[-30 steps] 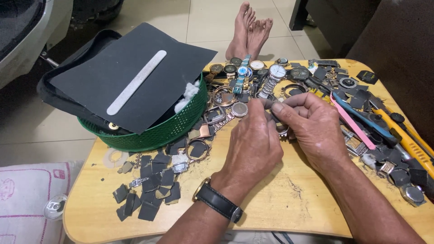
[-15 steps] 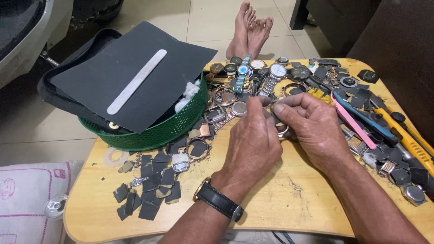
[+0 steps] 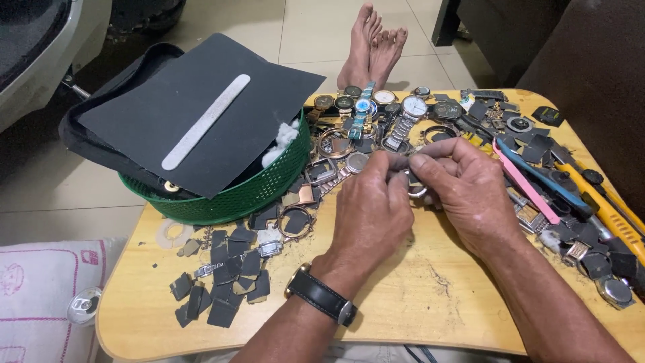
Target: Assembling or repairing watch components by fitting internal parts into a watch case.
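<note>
I saw the wooden table strewn with watch parts, the green basket off to my left. My left hand and right hand met at centre, fingertips pinched together on a small metal watch part lying between them, nearer the right, its long axis unclear

Green basket, black sheet, pink tool, yellow-tan table

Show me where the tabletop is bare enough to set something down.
Bare wood runs along the near edge of the table, between the left hand, the right hand and the dark scraps. The far edge by the watches and the right side by the tools are crowded.
</note>
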